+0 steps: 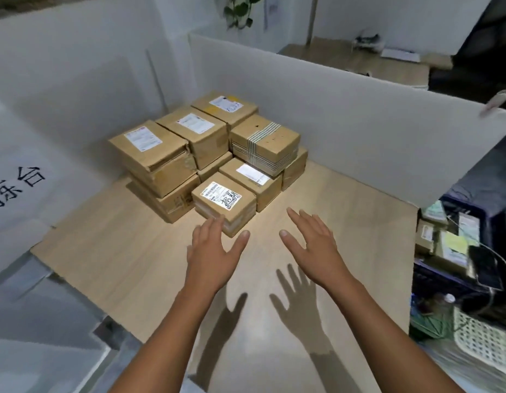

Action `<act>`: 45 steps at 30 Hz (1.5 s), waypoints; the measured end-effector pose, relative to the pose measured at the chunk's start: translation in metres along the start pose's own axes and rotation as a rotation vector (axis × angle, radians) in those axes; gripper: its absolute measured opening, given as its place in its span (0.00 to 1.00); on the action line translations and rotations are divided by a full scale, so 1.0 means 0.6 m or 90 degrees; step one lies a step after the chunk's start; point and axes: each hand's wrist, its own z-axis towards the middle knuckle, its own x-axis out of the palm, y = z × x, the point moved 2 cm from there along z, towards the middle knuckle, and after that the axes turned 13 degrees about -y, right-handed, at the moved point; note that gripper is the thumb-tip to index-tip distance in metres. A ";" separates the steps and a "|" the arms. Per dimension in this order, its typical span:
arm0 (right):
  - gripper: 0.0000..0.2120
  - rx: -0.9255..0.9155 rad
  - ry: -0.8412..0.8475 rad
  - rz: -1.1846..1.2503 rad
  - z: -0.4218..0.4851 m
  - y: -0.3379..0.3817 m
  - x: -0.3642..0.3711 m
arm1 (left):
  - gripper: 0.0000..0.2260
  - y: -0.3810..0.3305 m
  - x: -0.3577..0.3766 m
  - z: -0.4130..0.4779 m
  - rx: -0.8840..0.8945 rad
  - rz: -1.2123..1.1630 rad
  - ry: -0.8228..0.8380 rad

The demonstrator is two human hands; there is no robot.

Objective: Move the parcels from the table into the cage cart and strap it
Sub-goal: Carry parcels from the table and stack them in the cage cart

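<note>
Head view: left hand and right hand spread flat, empty, over counter. Nearest parcel just ahead, front of stack. Likely stiff, light cardboard; best gripped by opposite side faces.

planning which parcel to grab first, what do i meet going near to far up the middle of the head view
left hand and right hand side by side → small barcode-label box → white-label box → striped-tape box → back corner box → white partition
</note>
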 end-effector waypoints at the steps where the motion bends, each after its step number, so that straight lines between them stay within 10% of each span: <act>1: 0.28 0.011 -0.015 -0.008 0.016 -0.001 -0.001 | 0.37 -0.004 0.013 0.024 0.013 -0.013 0.009; 13: 0.30 0.122 -0.109 -0.078 0.187 -0.009 0.007 | 0.38 -0.023 0.144 0.292 -0.074 -0.219 0.112; 29: 0.30 0.119 -0.161 -0.119 0.411 -0.005 0.039 | 0.70 -0.150 0.348 0.567 -0.588 -0.479 0.132; 45: 0.35 0.159 -0.150 -0.080 0.432 -0.053 0.054 | 0.44 -0.105 0.402 0.529 -0.517 -0.580 0.109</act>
